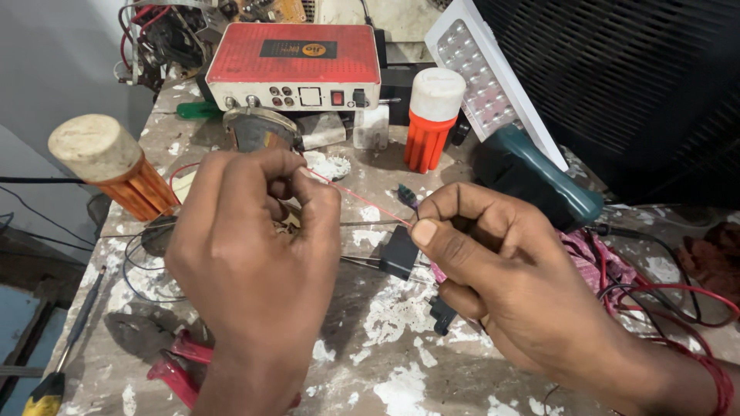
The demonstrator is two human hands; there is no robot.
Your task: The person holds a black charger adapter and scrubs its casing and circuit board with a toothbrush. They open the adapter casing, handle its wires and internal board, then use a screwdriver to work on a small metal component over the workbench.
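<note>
Pinching a thin red wire [362, 202] taut, left hand [250, 262] to right hand [493, 262], slanting down-right.

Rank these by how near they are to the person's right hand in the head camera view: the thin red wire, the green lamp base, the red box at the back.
From the right hand:
1. Thin red wire, pinched in its fingertips.
2. Green lamp base, just behind it.
3. Red box, far back left.
</note>
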